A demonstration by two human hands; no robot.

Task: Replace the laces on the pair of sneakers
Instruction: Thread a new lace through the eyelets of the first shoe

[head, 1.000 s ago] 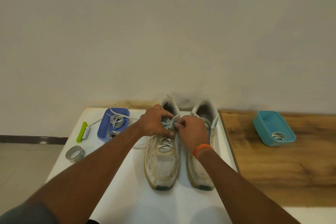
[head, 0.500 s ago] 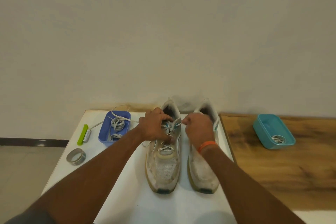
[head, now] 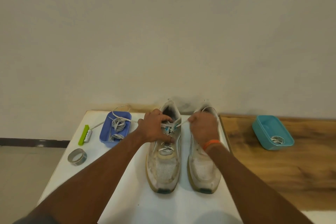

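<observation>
- White lace (head: 182, 123), pinched by your right hand (head: 203, 129), now drawn taut, farther from left sneaker (head: 164, 151).
- Left hand (head: 156, 129) fingers curl, steadying its eyelets; threading continues.

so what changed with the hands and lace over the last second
The right hand has moved right, away from the left hand, drawing a stretch of lace out of the left sneaker until it runs taut over to the right sneaker. The left hand still grips the left sneaker's lacing. Both sneakers, the purple tray, teal tray and tape roll look unmoved.
</observation>
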